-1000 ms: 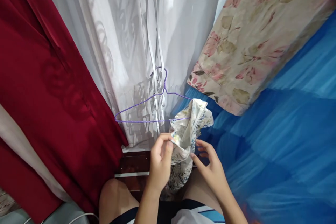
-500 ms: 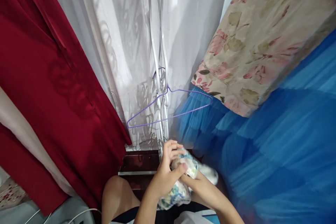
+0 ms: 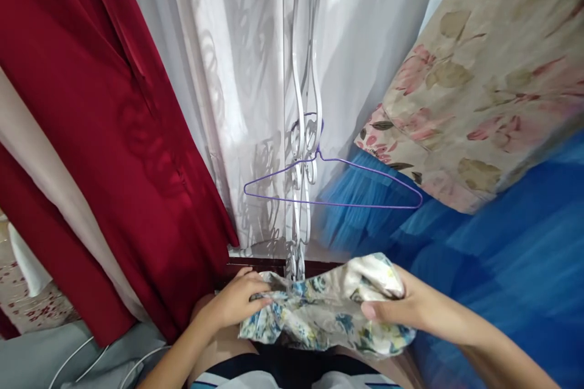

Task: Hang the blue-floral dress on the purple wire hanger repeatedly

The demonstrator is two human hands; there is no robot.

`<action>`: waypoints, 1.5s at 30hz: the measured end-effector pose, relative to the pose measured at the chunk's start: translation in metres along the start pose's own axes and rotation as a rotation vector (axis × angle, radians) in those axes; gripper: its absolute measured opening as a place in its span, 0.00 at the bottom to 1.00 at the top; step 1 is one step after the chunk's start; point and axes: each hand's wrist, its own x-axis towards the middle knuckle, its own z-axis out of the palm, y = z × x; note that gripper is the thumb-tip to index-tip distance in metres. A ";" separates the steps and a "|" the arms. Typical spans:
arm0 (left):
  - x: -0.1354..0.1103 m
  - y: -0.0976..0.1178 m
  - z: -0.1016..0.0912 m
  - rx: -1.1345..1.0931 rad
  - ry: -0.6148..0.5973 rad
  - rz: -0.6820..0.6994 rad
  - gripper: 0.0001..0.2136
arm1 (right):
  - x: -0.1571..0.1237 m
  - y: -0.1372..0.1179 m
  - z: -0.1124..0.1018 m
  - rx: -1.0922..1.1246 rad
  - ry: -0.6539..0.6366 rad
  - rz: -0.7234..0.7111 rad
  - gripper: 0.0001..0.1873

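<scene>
Stretched between my hands, above my lap, is a crumpled piece of floral fabric (image 3: 319, 310), white with blue, green and yellow flowers. My left hand (image 3: 241, 298) grips its left end, thumb and fingers on the cloth. At the other end my right hand (image 3: 396, 304) has its thumb on the near face, while its fingers are hidden behind or inside the folds. Beyond the fabric, a bare purple hanger (image 3: 335, 202) hangs from a white metal stand (image 3: 298, 85). Neither hand touches the hanger.
A dark red curtain (image 3: 150, 176) hangs at the left, and white curtains (image 3: 228, 61) are behind the stand. To the right are a beige floral cloth (image 3: 447, 91) and ruffled blue tulle (image 3: 493, 255). White cables (image 3: 75, 355) lie on a grey surface at lower left.
My hands were close together over the bunched fabric; now they are apart, with the fabric spread wide between them. The view has shifted, and the hanger has swung round to face me more squarely.
</scene>
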 end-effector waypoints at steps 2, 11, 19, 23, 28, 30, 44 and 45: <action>0.010 0.005 -0.017 0.118 -0.111 0.085 0.07 | 0.008 -0.008 -0.009 -0.042 0.069 -0.049 0.15; 0.076 0.047 -0.101 0.568 0.093 0.237 0.10 | 0.078 -0.027 -0.033 -0.479 0.403 -0.301 0.28; 0.122 0.107 -0.072 0.687 0.155 0.442 0.10 | 0.118 -0.002 -0.028 -0.713 0.608 -0.343 0.20; 0.134 0.114 -0.032 0.656 0.256 0.453 0.06 | 0.098 0.006 -0.009 -0.633 0.552 -0.384 0.16; 0.135 0.107 -0.018 0.629 0.441 0.510 0.06 | 0.052 0.020 -0.034 -0.721 0.641 -0.463 0.40; 0.132 0.105 -0.018 0.639 0.444 0.557 0.02 | 0.038 0.019 -0.055 -0.800 0.772 -0.489 0.50; 0.128 0.120 -0.022 0.806 0.492 0.506 0.06 | 0.051 -0.017 -0.116 -0.688 0.633 -0.237 0.20; 0.128 0.124 -0.022 0.834 0.488 0.507 0.06 | 0.043 -0.016 -0.113 -0.596 0.697 -0.276 0.16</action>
